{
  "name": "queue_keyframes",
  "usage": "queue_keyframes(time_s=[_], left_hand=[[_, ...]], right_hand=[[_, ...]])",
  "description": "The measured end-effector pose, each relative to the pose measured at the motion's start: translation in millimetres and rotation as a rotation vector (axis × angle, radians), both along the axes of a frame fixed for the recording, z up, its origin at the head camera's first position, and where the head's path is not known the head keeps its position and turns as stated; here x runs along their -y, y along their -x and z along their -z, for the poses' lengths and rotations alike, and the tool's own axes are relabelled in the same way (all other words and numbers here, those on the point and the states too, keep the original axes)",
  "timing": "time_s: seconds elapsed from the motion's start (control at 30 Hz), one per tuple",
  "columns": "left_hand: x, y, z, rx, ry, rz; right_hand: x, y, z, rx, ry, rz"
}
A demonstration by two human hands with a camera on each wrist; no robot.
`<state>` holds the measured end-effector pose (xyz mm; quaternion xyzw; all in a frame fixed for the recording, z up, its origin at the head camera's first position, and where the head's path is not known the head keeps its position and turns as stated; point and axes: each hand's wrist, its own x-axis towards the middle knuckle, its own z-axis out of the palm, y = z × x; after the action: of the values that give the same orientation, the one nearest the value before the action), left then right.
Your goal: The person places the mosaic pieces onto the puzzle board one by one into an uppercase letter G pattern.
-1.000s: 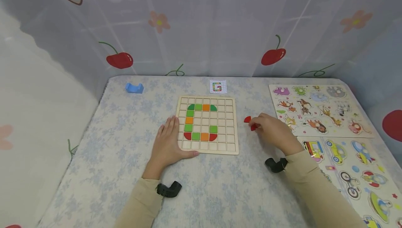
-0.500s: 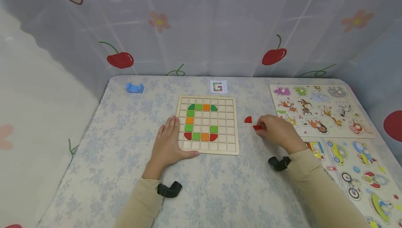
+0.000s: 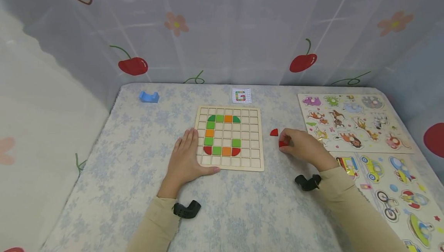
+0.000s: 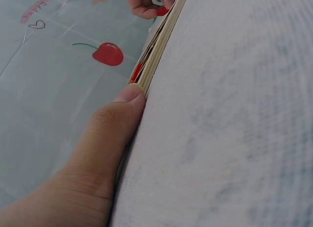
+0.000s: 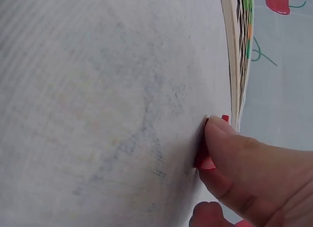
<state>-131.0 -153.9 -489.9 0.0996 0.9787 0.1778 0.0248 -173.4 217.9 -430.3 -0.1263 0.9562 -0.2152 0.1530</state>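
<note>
A wooden grid board (image 3: 248,162) lies on the table, with green, orange and red tiles set in a shape like a C with a short upturn at its lower right. My left hand (image 3: 184,159) rests at the board's lower left corner, fingers straight along the left side and thumb (image 4: 129,95) against the near edge. To the right of the board, my right hand (image 3: 303,148) pinches a small red tile (image 5: 207,162) between thumb and fingers, close to the tabletop. Just beyond it lies a red quarter-circle tile (image 3: 274,132).
Behind the board is a small pattern card (image 3: 241,96) showing a G-like figure. A blue holder (image 3: 149,98) stands at the back left. On the right lie an animal puzzle board (image 3: 402,144) and a vehicle puzzle board (image 3: 372,190). A printed curtain (image 3: 222,32) hangs behind the table.
The right hand has shifted slightly right, separating its red tile from the other one, and the held tile has turned in the fingers. The left hand and the board look unmoved.
</note>
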Motion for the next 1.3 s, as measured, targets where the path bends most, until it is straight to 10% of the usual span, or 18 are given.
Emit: queue_keyframes(time_s=[0.57, 1.3], left_hand=[[-0.3, -0.6, -0.5, -0.012, -0.007, 0.000], [-1.0, -1.7, -2.7, -0.009, -0.014, -0.007]], right_hand=[[88.0, 19.0, 6.7, -0.013, 0.358, 0.129], [123.4, 19.9, 10.6, -0.090, 0.227, 0.013]])
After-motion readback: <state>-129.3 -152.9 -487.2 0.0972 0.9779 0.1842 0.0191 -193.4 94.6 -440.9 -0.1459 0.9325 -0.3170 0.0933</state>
